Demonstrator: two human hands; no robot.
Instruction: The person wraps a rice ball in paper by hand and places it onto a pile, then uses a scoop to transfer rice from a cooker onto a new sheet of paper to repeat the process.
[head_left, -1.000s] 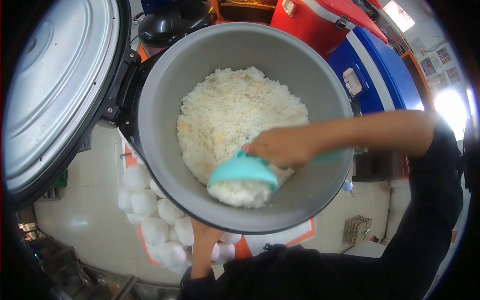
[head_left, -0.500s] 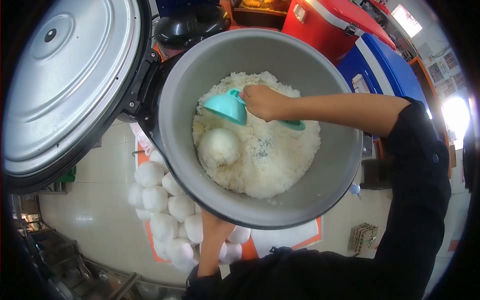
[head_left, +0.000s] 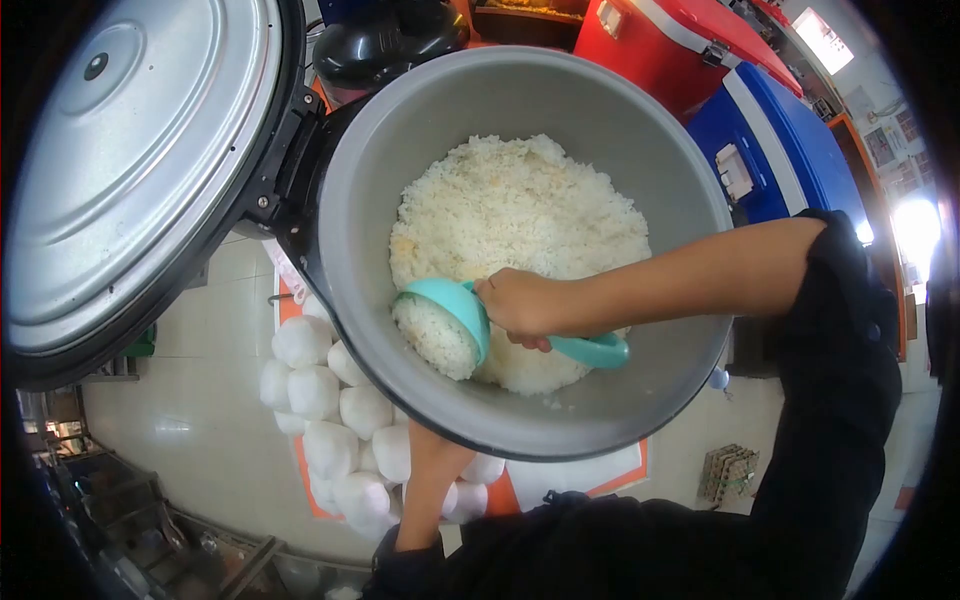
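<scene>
My right hand (head_left: 520, 303) is closed around the handle of a turquoise scoop (head_left: 452, 300). The scoop is tilted, its mouth toward the lower left, with white rice packed in it. It sits low at the left side of the cooked rice (head_left: 520, 210) inside a large grey rice cooker pot (head_left: 655, 150). The end of the handle sticks out to the right, below my wrist. My left hand (head_left: 437, 455) is under the near rim of the cooker, and its fingers are hidden there, beside white rounded bundles (head_left: 331, 449).
The cooker's metal lid (head_left: 140, 170) stands raised on a hinge at the left. Behind are a shiny black container (head_left: 385, 45), a red cooler box (head_left: 660, 50) and a blue cooler box (head_left: 785, 150). A stack of egg trays (head_left: 728, 474) is at the lower right.
My right hand has moved down toward me with the scoop. The rounded mound of rice at the lower left is now where the scoop's mouth is. My left hand stays under the rim.
</scene>
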